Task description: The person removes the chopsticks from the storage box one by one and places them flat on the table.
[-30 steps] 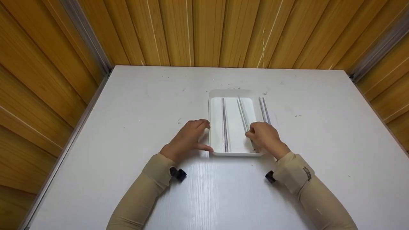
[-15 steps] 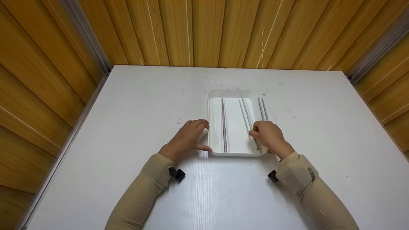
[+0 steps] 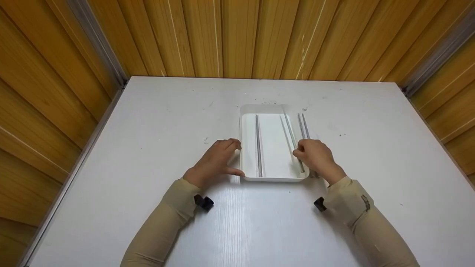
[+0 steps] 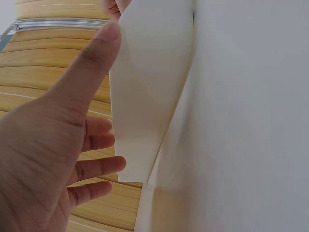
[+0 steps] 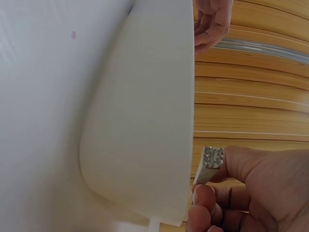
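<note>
A white rectangular tray (image 3: 272, 179) lies on the table, with dark slim sticks that look like chopsticks (image 3: 258, 148) lengthwise along its left side. My right hand (image 3: 315, 157) pinches a pale chopstick (image 3: 291, 129) above the tray's right side; its square, glittery end (image 5: 213, 157) shows in the right wrist view. Two more chopsticks (image 3: 303, 124) lie outside the right wall, partly hidden behind that hand. At the tray's left side is my left hand (image 3: 215, 159), thumb touching the near corner and fingers spread along the wall. The left wrist view shows this left hand (image 4: 53, 130) uncurled beside the tray wall (image 4: 145, 96).
The white table (image 3: 178, 111) carries small dark specks and scuffs. Yellow wood-grain panels (image 3: 237, 37) stand behind it and at both sides. A small black device (image 3: 204, 203) is strapped at the left wrist, another black device (image 3: 320, 204) at the right.
My right hand has moved to the right with the chopstick, bringing it closer to the tray's right wall. The left hand stays at the tray's left side.
</note>
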Demonstrator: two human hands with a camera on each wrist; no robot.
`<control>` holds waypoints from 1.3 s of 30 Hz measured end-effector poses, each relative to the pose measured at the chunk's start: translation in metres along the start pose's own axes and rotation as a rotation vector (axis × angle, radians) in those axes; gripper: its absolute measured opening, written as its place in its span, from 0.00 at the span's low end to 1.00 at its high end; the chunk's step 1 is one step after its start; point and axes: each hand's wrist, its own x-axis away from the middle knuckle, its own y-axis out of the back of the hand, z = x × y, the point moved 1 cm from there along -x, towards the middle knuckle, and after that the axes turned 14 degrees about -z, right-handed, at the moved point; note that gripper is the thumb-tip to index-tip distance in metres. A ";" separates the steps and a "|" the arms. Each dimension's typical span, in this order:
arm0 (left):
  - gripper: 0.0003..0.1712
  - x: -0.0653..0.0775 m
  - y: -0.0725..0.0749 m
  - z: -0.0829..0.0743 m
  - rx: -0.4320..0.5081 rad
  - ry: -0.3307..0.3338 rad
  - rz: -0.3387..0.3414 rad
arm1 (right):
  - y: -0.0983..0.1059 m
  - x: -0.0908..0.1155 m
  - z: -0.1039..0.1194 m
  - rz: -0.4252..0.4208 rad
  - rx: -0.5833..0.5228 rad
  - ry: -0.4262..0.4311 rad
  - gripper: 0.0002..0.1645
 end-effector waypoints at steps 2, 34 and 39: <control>0.46 0.000 0.000 0.000 -0.003 0.002 0.001 | 0.001 0.000 -0.001 -0.004 -0.004 0.000 0.11; 0.47 0.000 -0.001 -0.001 -0.001 0.003 -0.013 | 0.010 0.002 -0.034 -0.004 -0.031 -0.041 0.11; 0.47 0.000 0.000 0.000 -0.012 -0.011 -0.016 | 0.010 0.002 -0.040 0.000 -0.019 -0.050 0.10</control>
